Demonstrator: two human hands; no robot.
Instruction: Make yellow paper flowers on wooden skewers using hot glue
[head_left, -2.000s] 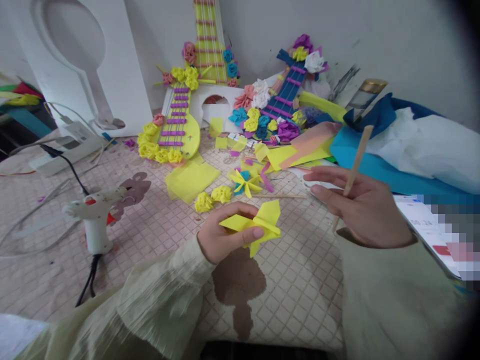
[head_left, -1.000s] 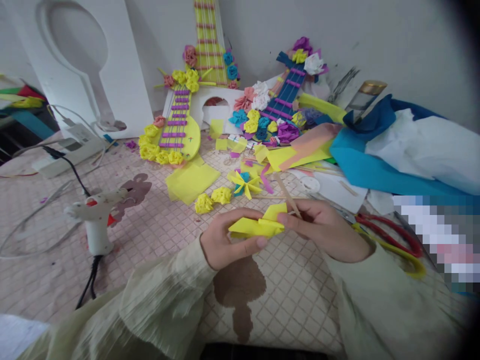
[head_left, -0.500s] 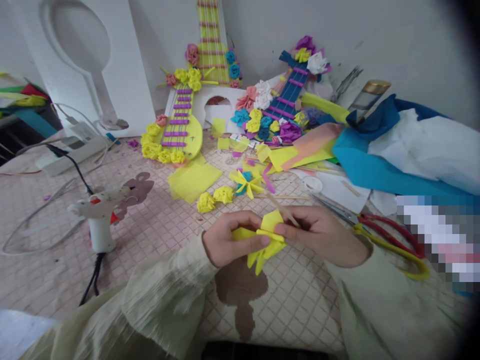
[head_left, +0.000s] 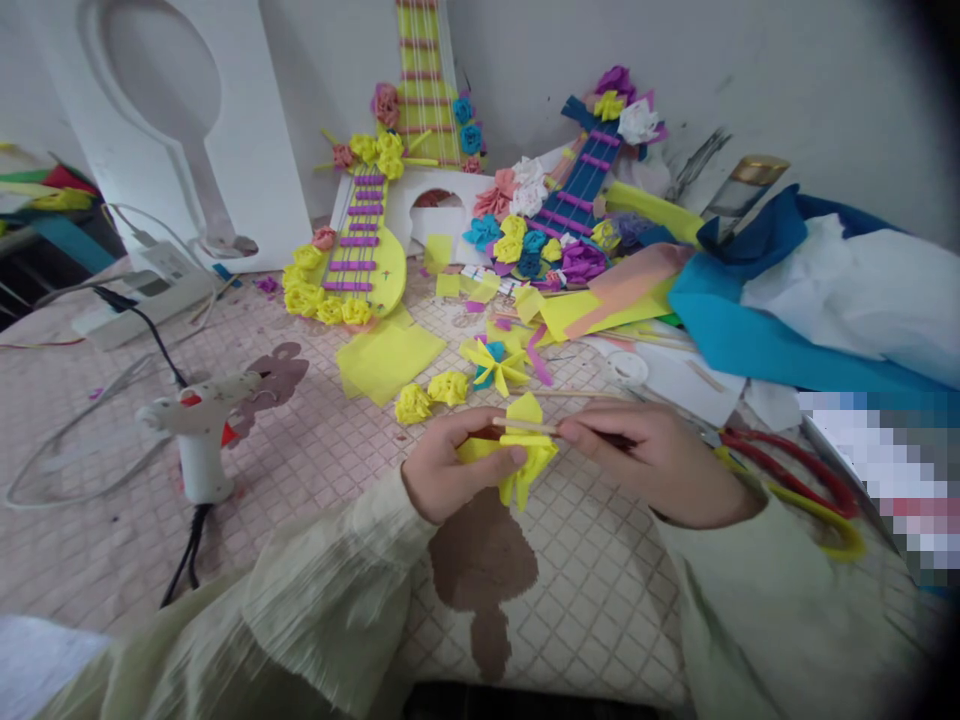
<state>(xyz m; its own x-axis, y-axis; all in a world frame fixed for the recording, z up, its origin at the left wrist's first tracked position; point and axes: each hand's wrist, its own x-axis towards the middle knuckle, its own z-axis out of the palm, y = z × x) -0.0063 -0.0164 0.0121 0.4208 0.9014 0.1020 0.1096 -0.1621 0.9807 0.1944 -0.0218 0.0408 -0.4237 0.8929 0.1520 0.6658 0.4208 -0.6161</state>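
My left hand (head_left: 459,462) is closed on a yellow paper flower (head_left: 534,462), its thumb pressing on the folded petals. In my right hand (head_left: 660,460) a thin wooden stick (head_left: 525,426) is pinched between thumb and fingers. The stick lies level across one raised petal, its tip near my left fingers. Just beyond the hands, two crumpled yellow paper roses (head_left: 431,395) rest on the table beside a yellow star-shaped paper flower (head_left: 495,367) with a blue piece at its middle.
A glue gun (head_left: 196,430) stands at left, its cord trailing forward. Yellow paper squares (head_left: 390,358), a yellow paper guitar (head_left: 367,250) and a blue one (head_left: 574,190) sit farther back. Red-handled scissors (head_left: 787,465) and blue paper (head_left: 750,320) lie at right.
The stick has swung from a slant to nearly level and now crosses the upright petal. Both hands and the flower have shifted slightly up, and my right thumb has come off the flower.
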